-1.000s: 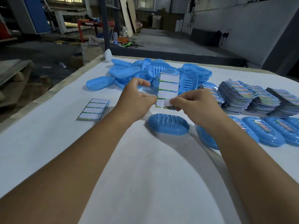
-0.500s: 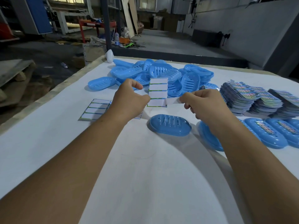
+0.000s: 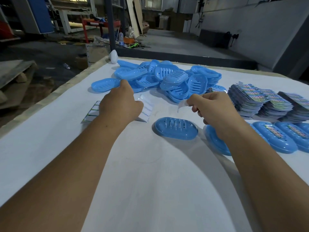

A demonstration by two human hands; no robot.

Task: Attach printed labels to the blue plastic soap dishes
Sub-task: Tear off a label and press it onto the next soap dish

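The right hand (image 3: 215, 113), right of centre in the frame, pinches a small peeled label (image 3: 182, 104) between thumb and fingertips; the label curls loose to the left of the knuckles, held in the air above the table (image 3: 150, 190). The left hand (image 3: 120, 104), left of centre, has its fingers closed on the label sheet (image 3: 146, 108), which it holds low against the table surface, partly hidden behind the knuckles. The two hands are well apart.

Just below and between them lies a single soap dish (image 3: 175, 128), bottom up with its slots showing, bare of any label. It looks like the next target. A second sheet of labels (image 3: 91, 113) lies flat at the left hand's outer side.

Further out, at upper centre, sits a heap of unlabelled dishes (image 3: 167, 79). At the right edge stand stacks of printed cards (image 3: 260, 101), and below them a row of labelled dishes (image 3: 282, 136).

The risks, as I judge them: the curled label could fold onto itself or stick to the fingertips before it reaches the plastic. Pressed down over the slots or askew, it would wrinkle or bond poorly. The dish is light and unheld, so a one-handed press could slide it across the cloth.
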